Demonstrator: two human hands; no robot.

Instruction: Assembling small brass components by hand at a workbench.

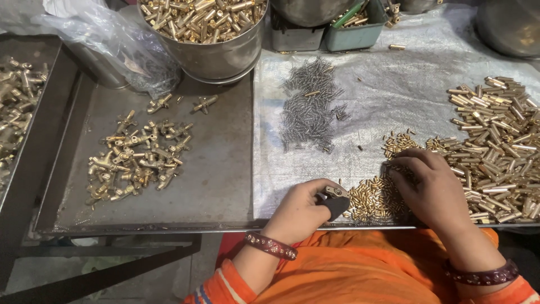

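At the lower middle of the frame, the left hand grips a small brass fitting, its long axis pointing right. The right hand, fingers curled, rests on short brass pins near the table's front edge. Bare tray lies left.

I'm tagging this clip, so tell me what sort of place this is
Probably a small metal-parts assembly workshop. A steel bucket brims with brass pieces, small springs lie heaped on the bench, and the right hand sorts tiny brass pins while the left hand holds a fitting.
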